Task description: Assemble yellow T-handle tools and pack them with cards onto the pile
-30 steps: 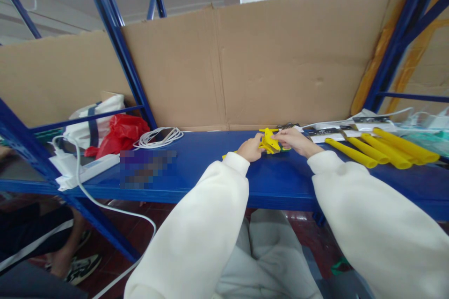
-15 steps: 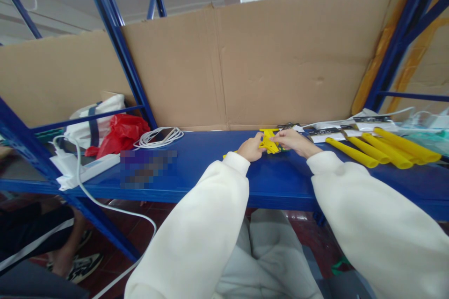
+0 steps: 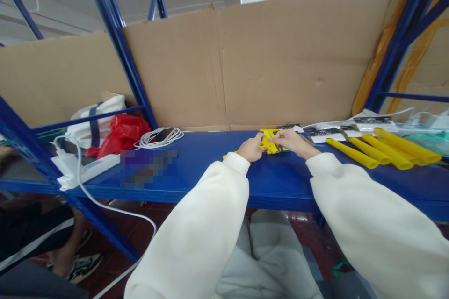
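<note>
A yellow plastic piece with a flat bar at its far end [image 3: 268, 132] is between my two hands above the blue shelf [image 3: 206, 173]. My left hand [image 3: 250, 149] is closed on its near left side. My right hand [image 3: 290, 140] has thumb and fingers pinched together at the piece's right side, so the exact contact is hidden. A yellow end [image 3: 225, 156] shows beside my left wrist, and I cannot tell whether it belongs to the same piece. Yellow and green bits show under my right fingers, too small to name.
Several yellow tubes [image 3: 351, 153] lie to the right, with black-and-white packets [image 3: 326, 136] behind them. On the left are a coiled white cable [image 3: 171, 137], a red plastic bag [image 3: 126, 131] and a white power strip [image 3: 100, 166]. A cardboard sheet [image 3: 280, 60] stands behind. Another person's leg [image 3: 66, 247] shows lower left.
The yellow piece has turned slightly in my hands. My right hand has shifted a touch to the left; the left hand stays nearly still.
</note>
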{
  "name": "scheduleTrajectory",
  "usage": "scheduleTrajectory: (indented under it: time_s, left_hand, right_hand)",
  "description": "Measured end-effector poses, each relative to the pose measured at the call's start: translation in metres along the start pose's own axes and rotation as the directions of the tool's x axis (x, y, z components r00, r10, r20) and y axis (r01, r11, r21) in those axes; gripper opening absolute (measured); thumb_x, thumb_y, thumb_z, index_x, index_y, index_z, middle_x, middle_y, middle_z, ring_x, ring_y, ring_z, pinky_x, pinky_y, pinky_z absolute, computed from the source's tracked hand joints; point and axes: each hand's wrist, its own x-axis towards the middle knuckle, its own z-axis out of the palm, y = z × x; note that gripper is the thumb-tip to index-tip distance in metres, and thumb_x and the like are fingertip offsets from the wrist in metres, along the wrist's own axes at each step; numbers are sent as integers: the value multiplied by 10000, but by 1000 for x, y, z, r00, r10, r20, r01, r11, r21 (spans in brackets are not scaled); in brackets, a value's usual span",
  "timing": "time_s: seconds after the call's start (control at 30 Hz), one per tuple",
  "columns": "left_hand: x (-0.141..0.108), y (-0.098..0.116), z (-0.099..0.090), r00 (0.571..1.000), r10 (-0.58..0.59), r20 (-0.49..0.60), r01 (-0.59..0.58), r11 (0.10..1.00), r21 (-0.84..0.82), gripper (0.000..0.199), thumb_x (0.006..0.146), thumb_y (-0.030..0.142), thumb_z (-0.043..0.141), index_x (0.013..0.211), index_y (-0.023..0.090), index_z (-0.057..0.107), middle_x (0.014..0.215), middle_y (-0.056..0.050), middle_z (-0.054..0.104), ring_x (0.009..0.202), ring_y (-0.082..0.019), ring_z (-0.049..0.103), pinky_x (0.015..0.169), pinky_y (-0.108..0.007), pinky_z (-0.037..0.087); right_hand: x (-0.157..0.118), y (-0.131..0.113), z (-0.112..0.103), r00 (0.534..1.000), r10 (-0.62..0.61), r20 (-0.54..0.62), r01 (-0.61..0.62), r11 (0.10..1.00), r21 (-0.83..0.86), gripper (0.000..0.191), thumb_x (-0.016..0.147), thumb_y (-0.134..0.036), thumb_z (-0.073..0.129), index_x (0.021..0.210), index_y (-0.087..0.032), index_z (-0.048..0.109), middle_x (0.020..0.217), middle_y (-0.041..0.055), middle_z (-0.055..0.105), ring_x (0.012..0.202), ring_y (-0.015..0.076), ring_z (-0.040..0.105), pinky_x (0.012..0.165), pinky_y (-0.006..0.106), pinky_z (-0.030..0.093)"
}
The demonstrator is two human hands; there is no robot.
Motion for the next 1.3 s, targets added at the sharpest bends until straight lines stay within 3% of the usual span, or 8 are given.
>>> scheduleTrajectory:
  time_s: [0.23,0.37,0.47,0.6,0.67,0.9,1.1,1.3]
  left_hand:
    - [-3,4,-4,998,55,-7,-55,998,19,554,871,174,612,1407,243,491,1267,-84,678,1153,-230,647,1004,-342,478]
    - [-3,5,-6,997,82,10,-82,996,29,475,890,147,574,1352,259,593,1322,-63,647,1241,-219,594,1057,-318,440]
    - [-2,5,-5,996,73,48,-75,997,26,429,899,158,573,1315,240,634,1318,-68,645,1254,-217,585,1067,-308,434]
    - [-1,4,-4,996,75,46,-76,997,21,452,895,157,585,1340,236,612,1331,-59,633,1267,-210,574,1080,-307,427]
    - [-1,3,-4,996,76,40,-77,997,25,460,894,154,586,1348,225,605,1339,-67,626,1276,-217,566,1082,-311,426]
    - [-1,4,-3,996,76,36,-77,997,25,444,892,151,586,1325,240,627,1327,-57,637,1256,-218,583,1084,-309,425]
    - [-3,8,-5,997,65,47,-67,997,32,422,885,153,596,1290,257,653,1328,-29,639,1258,-205,582,1086,-297,423]
    - [-5,10,-8,996,53,67,-55,998,42,439,892,159,588,1321,240,630,1340,-52,628,1260,-214,581,1080,-304,428]
  right_hand:
    - [7,10,0,993,-112,-29,112,994,5,430,593,-546,757,552,-198,509,518,-19,530,521,114,481,514,250,407]
    - [18,24,-13,959,-139,-245,138,990,-22,225,725,-360,679,656,-188,551,661,26,638,642,148,584,650,277,485]
    - [27,42,-31,933,-111,-342,49,982,-185,88,785,-244,603,757,-165,630,788,81,703,743,188,644,721,301,505]
    - [33,69,-52,942,54,-330,-215,853,-475,274,810,-132,544,1028,-123,709,993,160,733,945,251,678,836,330,506]
    - [35,80,-58,946,91,-310,-262,778,-572,309,814,-168,572,1082,-121,719,1054,180,726,1021,276,668,877,339,501]
    - [34,89,-60,956,252,-151,-278,609,-743,394,789,-147,557,1133,-207,740,1169,146,709,1120,311,649,917,401,515]
    - [34,86,-57,955,288,-78,-246,614,-750,490,769,-97,539,1222,-193,701,1278,139,664,1202,293,611,993,382,488]
    - [34,86,-60,962,262,-71,-221,604,-766,427,753,-65,543,1115,-153,750,1218,159,693,1175,288,632,997,346,483]
